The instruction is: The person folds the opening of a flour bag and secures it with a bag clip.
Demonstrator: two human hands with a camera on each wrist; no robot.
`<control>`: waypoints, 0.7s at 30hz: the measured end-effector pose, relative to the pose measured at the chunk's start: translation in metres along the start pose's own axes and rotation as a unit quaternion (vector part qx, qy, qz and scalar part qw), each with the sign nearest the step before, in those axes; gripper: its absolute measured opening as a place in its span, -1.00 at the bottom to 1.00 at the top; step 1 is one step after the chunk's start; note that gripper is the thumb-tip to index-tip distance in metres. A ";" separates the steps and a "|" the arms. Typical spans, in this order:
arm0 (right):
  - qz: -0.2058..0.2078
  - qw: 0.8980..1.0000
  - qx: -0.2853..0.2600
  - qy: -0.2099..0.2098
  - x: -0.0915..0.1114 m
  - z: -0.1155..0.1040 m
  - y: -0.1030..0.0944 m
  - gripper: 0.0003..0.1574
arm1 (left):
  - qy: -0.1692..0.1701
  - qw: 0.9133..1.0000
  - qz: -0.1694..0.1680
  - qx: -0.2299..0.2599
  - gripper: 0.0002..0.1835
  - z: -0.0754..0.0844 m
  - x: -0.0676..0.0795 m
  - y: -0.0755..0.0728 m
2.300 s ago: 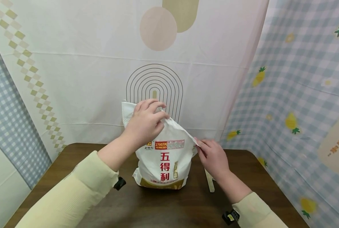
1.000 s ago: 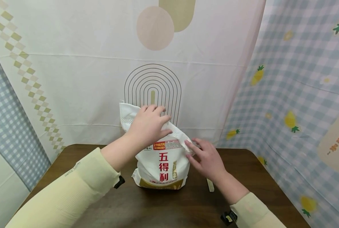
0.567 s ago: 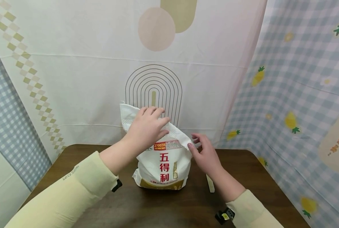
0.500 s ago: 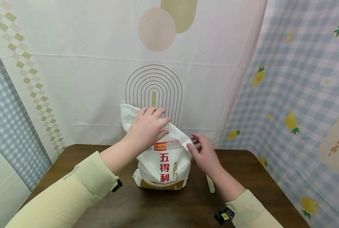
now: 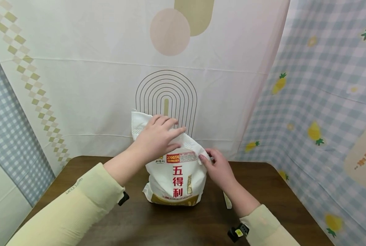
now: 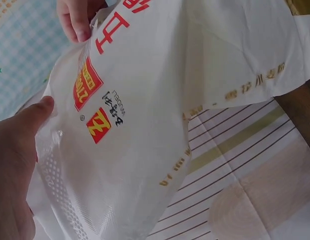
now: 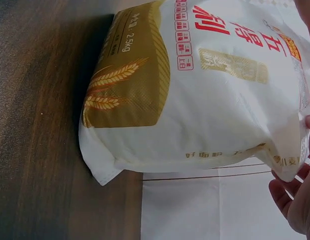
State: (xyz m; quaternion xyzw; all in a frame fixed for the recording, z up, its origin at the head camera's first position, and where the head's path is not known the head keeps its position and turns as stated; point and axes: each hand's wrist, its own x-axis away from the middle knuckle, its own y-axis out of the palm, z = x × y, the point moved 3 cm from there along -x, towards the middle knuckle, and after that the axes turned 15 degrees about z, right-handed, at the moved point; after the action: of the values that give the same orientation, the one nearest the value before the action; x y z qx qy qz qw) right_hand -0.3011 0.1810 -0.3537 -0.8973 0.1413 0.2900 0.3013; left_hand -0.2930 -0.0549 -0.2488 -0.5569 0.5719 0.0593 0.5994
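A white flour bag [image 5: 177, 181] with red lettering and a gold base stands upright on the table. Its top edge is folded over toward the front, forming a slanting flap that drops to the right. My left hand [image 5: 158, 135] holds the top of the bag, fingers over the back and thumb on the front; the left wrist view shows the thumb [image 6: 42, 111] against the flap's edge. At the lower right end of the fold, my right hand [image 5: 220, 167] pinches the corner between thumb and fingers. The right wrist view shows printed wheat ears and "2.5kg" on the bag [image 7: 220, 110].
A pale narrow strip [image 5: 227, 202] lies on the dark wooden table [image 5: 158, 225], partly hidden by the right forearm. Behind the table hangs a white patterned cloth [image 5: 103, 92], and a blue checked cloth [image 5: 334, 112] hangs on the right.
The bag's top edge, stretched to the right corner at first, is now folded forward into a flap. My right hand loosened, then took the corner again, slightly lower and farther left.
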 end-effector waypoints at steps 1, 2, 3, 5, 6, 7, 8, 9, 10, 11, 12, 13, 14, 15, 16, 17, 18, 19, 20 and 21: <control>0.000 1.000 -0.002 0.000 0.000 0.000 0.000 -0.61 | -0.001 1.000 0.001 0.000 -0.47 -0.001 0.001 0.000; -0.001 1.000 -0.004 0.001 0.001 0.001 0.000 -0.61 | -0.002 1.000 0.002 0.000 -0.47 -0.002 0.001 0.001; -0.001 1.000 -0.007 0.000 0.001 0.002 0.000 -0.61 | -0.003 1.000 0.003 0.000 -0.46 -0.002 0.002 0.001; -0.002 1.000 -0.014 0.002 0.002 0.003 0.000 -0.60 | -0.006 1.000 0.005 0.003 -0.46 -0.003 0.002 0.001; -0.002 1.000 -0.018 0.003 0.003 0.003 0.000 -0.60 | -0.007 1.000 0.006 0.004 -0.46 -0.003 0.002 0.001; -0.001 1.000 -0.021 0.004 0.003 0.003 -0.001 -0.60 | -0.008 1.000 0.007 0.006 -0.46 -0.003 0.002 0.001; 0.000 1.000 -0.026 0.004 0.003 0.003 -0.001 -0.59 | -0.009 1.000 0.008 0.008 -0.46 -0.003 0.002 0.001; 0.000 1.000 -0.030 0.003 0.003 0.003 -0.002 -0.59 | -0.010 1.000 0.007 0.010 -0.47 -0.003 0.002 0.001; 0.001 0.999 -0.035 0.002 0.004 0.004 -0.002 -0.59 | -0.011 1.000 0.007 0.011 -0.47 -0.003 0.002 0.001; 0.001 0.999 -0.037 -0.001 0.004 0.004 -0.003 -0.59 | -0.013 1.000 0.006 0.011 -0.47 -0.003 0.002 0.001; 0.002 0.999 -0.039 -0.005 0.004 0.004 -0.003 -0.59 | -0.014 1.000 0.004 0.012 -0.47 -0.003 0.002 0.001; 0.002 0.999 -0.040 -0.008 0.004 0.004 -0.003 -0.59 | -0.016 1.000 0.003 0.014 -0.47 -0.003 0.002 0.001; 0.003 0.999 -0.041 -0.012 0.005 0.005 -0.004 -0.59 | -0.017 1.000 0.001 0.015 -0.47 -0.004 0.002 0.001; 0.004 0.999 -0.041 -0.014 0.005 0.005 -0.004 -0.60 | -0.019 1.000 0.000 0.016 -0.47 -0.004 0.002 0.001; 0.006 0.999 -0.043 -0.016 0.005 0.005 -0.005 -0.60 | -0.020 1.000 -0.001 0.018 -0.48 -0.004 0.002 0.001; 0.007 0.999 -0.043 -0.017 0.005 0.005 -0.005 -0.60 | -0.021 1.000 -0.001 0.021 -0.48 -0.004 0.002 0.001; 0.009 0.999 -0.045 -0.018 0.006 0.005 -0.006 -0.61 | -0.022 0.999 -0.001 0.023 -0.48 -0.004 0.002 0.001; 0.010 0.999 -0.045 -0.018 0.006 0.006 -0.006 -0.61 | -0.023 0.999 -0.001 0.026 -0.48 -0.004 0.002 0.001; 0.013 0.999 -0.047 -0.018 0.006 0.006 -0.007 -0.61 | -0.024 0.999 -0.001 0.028 -0.48 -0.004 0.002 0.001; 0.014 0.999 -0.048 -0.018 0.007 0.006 -0.007 -0.61 | -0.024 0.999 -0.001 0.030 -0.48 -0.004 0.002 0.001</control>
State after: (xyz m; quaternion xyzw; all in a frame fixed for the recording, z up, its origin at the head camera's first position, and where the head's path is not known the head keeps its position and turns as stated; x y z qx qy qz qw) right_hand -0.2954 0.1901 -0.3586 -0.9035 0.1345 0.3165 0.2560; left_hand -0.2956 -0.0588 -0.2500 -0.5375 0.5581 0.0549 0.6298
